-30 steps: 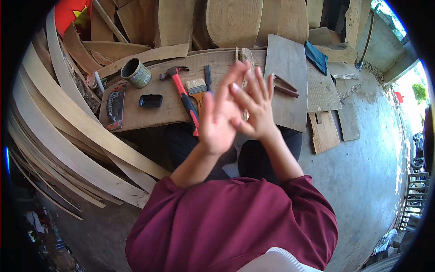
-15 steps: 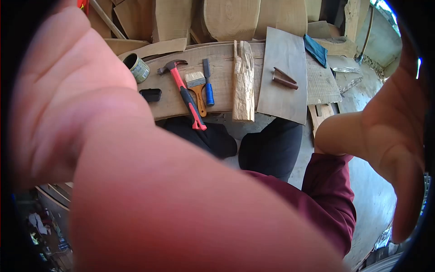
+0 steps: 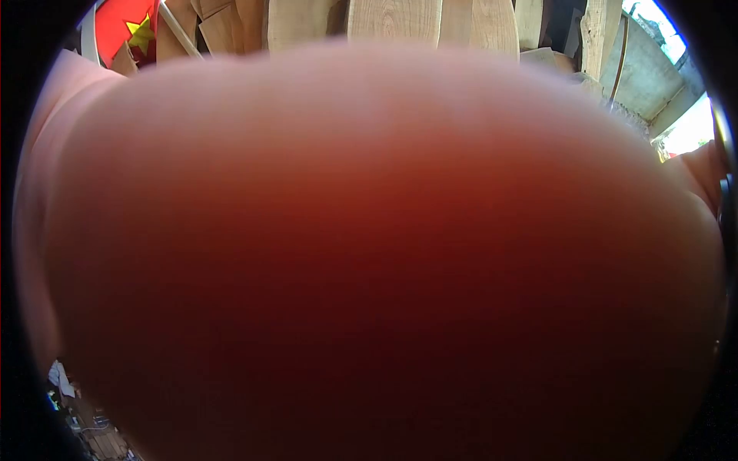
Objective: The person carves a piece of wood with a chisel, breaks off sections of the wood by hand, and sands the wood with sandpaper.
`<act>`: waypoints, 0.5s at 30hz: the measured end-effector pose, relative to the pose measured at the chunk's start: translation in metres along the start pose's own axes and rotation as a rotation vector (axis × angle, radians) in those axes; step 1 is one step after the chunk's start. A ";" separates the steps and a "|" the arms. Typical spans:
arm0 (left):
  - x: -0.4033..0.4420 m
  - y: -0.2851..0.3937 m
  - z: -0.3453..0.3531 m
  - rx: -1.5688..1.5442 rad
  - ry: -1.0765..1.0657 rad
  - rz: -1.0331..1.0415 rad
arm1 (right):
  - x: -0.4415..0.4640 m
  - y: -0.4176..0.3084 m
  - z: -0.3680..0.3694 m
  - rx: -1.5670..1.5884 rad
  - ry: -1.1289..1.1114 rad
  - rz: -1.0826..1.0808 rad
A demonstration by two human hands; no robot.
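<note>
A blurred expanse of skin, a hand or forearm very close to the camera, covers most of the head view. I cannot tell which part of the arm it is. Along the left edge shows a strip of what looks like my left hand, its fingers out of sight. A small dark piece of skin, apparently part of my right hand, appears at the right edge. Neither hand shows its fingers or anything held. The bench and the tools on it are hidden behind the skin.
Upright wooden boards line the back. A red cloth with a yellow star hangs at the upper left. A thin rod and a grey wall stand at the upper right. Blurred clutter lies at the lower left.
The near arm has come across the lens and now blocks the hammer, brush, chisel and wood pieces that showed before. The right hand has mostly slipped out of sight at the right edge.
</note>
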State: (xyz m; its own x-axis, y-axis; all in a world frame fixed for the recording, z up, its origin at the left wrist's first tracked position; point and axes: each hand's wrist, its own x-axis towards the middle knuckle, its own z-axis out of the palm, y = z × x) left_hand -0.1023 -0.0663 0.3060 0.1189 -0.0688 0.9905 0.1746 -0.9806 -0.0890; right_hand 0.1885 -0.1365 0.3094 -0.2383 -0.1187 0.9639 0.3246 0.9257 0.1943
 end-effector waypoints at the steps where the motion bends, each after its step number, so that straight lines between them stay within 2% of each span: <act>1: 0.000 -0.001 0.000 0.008 -0.002 0.003 | 0.000 0.001 -0.001 -0.019 -0.005 -0.006; 15: 0.007 -0.002 -0.010 0.115 -0.039 0.001 | 0.011 0.003 -0.011 -0.269 -0.092 -0.050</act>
State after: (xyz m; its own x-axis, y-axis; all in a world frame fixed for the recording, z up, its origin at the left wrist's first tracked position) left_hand -0.1114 -0.0669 0.3142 0.1567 -0.0604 0.9858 0.2855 -0.9528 -0.1038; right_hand 0.1966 -0.1390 0.3229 -0.3387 -0.1172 0.9336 0.5385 0.7895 0.2945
